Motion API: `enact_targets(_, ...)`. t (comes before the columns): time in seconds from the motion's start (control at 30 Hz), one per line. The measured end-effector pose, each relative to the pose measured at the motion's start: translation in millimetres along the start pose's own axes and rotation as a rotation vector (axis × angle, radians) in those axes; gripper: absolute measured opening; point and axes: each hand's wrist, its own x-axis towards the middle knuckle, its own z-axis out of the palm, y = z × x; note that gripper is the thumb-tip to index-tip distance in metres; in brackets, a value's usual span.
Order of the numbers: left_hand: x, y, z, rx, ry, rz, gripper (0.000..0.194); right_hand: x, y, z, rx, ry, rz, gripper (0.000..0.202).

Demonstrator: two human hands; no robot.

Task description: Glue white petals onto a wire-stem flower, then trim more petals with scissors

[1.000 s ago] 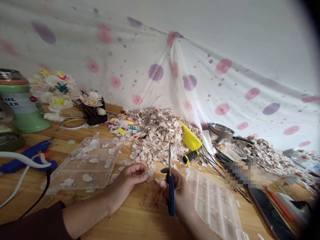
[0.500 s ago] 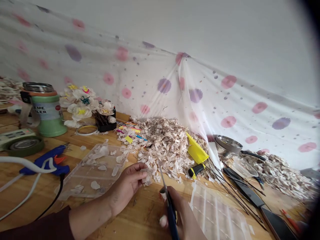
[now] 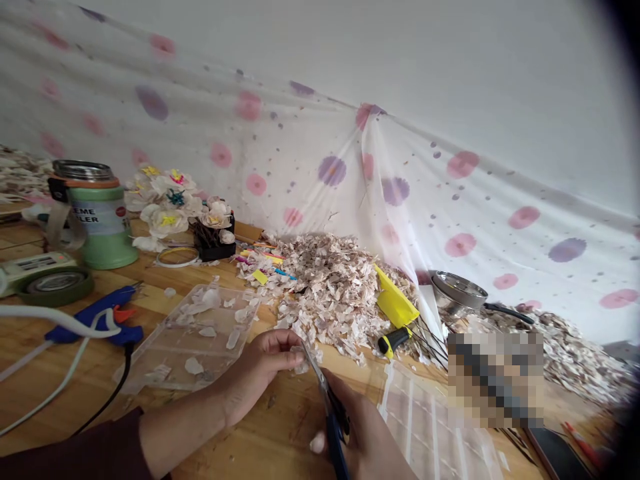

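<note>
Flake (image 3: 300, 367) is pinched in the left hand's (image 3: 263, 363) grip, scissors (image 3: 323, 388) grasped by the right hand (image 3: 361, 413) beside it; no completed cut shows; a heap (image 3: 333, 287) lies beyond.

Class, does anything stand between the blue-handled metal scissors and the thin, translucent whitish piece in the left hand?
Nothing visible: the scissors in the right hand have their blades close beside the piece.

Spotted sheeting (image 3: 285, 160) hangs along the pale wall (image 3: 450, 67).
</note>
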Motion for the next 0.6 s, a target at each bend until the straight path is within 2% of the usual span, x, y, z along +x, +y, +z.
enact_targets(0.37, 2.1, -0.5, -6.4, 0.14, -0.031, -0.003, 0.012, -1.3, -3.9, -3.5, 0.091, -0.153, 0.024, 0.043)
enact_targets(0.6, 4.0, -1.8, -7.2, 0.107, -0.017, -0.028, 0.012, -4.9, 10.3, -3.6, 0.057, -0.101, 0.06, 0.042)
